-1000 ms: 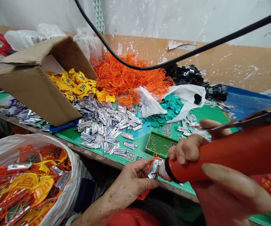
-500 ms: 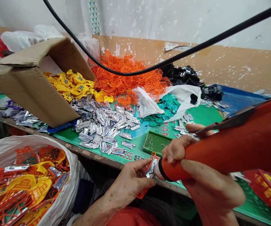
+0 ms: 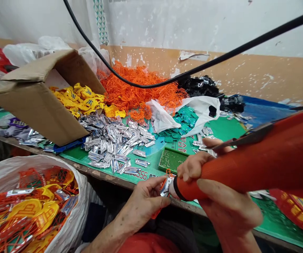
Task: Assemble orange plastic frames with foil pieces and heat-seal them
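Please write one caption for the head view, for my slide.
Left hand holding a silver and orange piece at the tip of a red tool in the right hand, parts piled behind.

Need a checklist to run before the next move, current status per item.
1. Left hand gripping the orange-and-silver piece: ok.
2. Right hand closed around the red tool: ok.
3. Tool's white nose at the piece: ok.
4. Nose seated squarely: cannot tell, the contact point is too small to read.
5. Black cable clear of both hands: ok, it hangs above them.
6. White sack holding one colour only: not ok, orange, yellow and silver parts are mixed.
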Demonstrator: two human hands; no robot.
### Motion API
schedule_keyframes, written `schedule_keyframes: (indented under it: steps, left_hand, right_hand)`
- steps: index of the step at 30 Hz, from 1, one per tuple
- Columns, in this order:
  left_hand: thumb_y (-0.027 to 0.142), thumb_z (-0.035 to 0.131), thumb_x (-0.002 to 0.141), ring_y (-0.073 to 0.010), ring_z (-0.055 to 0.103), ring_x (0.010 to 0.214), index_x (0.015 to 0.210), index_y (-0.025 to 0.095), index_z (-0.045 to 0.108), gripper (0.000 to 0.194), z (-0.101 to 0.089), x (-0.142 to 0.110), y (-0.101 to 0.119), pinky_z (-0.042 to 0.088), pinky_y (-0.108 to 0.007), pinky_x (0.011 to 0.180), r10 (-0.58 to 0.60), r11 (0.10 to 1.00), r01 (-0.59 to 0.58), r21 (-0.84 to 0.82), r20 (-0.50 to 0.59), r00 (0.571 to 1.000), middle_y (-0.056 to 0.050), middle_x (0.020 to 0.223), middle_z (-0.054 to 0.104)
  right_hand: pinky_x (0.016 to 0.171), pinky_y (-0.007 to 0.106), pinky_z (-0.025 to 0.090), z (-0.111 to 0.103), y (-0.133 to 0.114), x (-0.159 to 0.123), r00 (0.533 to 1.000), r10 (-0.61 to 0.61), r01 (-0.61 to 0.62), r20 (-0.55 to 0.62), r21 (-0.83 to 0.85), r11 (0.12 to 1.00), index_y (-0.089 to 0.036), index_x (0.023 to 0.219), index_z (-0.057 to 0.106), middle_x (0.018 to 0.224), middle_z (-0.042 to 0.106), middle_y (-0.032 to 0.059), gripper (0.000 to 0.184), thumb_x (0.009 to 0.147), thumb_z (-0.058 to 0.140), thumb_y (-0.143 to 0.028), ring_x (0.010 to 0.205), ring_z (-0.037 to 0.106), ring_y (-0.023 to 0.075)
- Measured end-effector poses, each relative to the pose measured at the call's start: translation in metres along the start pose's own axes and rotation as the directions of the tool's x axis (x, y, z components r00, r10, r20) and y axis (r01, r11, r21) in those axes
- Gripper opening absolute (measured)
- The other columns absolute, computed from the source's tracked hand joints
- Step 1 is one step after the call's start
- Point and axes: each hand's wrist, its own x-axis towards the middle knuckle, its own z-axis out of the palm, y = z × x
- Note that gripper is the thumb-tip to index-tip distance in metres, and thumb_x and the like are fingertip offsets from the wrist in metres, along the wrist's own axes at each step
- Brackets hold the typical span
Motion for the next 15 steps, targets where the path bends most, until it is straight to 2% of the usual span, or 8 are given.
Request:
schedule_keyframes:
  steps: [3,7,10,15]
  left_hand:
    - [0.012,0.075,0.065,-0.0098,0.051,0.065,0.113,0.018,0.068,0.049,-0.004,-0.003,0.001,0.033,-0.021,0.057,0.011,1.000,-0.011,-0.007,-0.037,0.999,-0.001,0.082,0.066]
    - [0.012,0.075,0.069,-0.0150,0.059,0.087,0.110,0.018,0.069,0.042,-0.012,-0.009,0.003,0.041,-0.023,0.077,0.027,0.997,-0.027,-0.076,-0.010,1.000,-0.005,0.096,0.070]
    - [0.017,0.071,0.076,-0.0181,0.062,0.092,0.112,0.014,0.068,0.036,-0.017,-0.011,0.003,0.044,-0.028,0.086,0.002,0.975,0.011,-0.221,0.058,0.998,-0.009,0.099,0.071]
    - [0.024,0.067,0.083,-0.0192,0.067,0.084,0.117,0.015,0.064,0.036,-0.018,-0.008,-0.001,0.051,-0.036,0.082,-0.054,0.876,0.101,-0.472,0.113,0.992,-0.009,0.102,0.072]
  right_hand:
    - [0.067,0.032,0.051,-0.002,-0.009,0.003,0.996,-0.050,0.052,-0.067,0.032,0.998,-0.030,0.116,0.055,0.068,0.060,-0.0043,0.051,0.070,0.071,-0.017,0.063,0.056,0.0129]
    - [0.063,0.032,0.050,-0.010,-0.018,0.017,0.971,-0.150,0.141,-0.188,-0.059,0.988,-0.025,0.110,0.060,0.065,0.061,-0.0025,0.043,0.069,0.069,-0.016,0.060,0.057,0.0147]
    - [0.057,0.031,0.049,-0.020,-0.016,0.032,0.933,-0.229,0.185,-0.276,-0.177,0.967,-0.021,0.097,0.063,0.061,0.061,-0.0029,0.035,0.065,0.074,-0.016,0.055,0.057,0.0152]
    - [0.047,0.028,0.045,-0.035,-0.004,0.048,0.886,-0.219,0.126,-0.408,-0.243,0.962,-0.018,0.091,0.062,0.059,0.062,-0.0045,0.043,0.053,0.083,-0.023,0.048,0.055,0.0143]
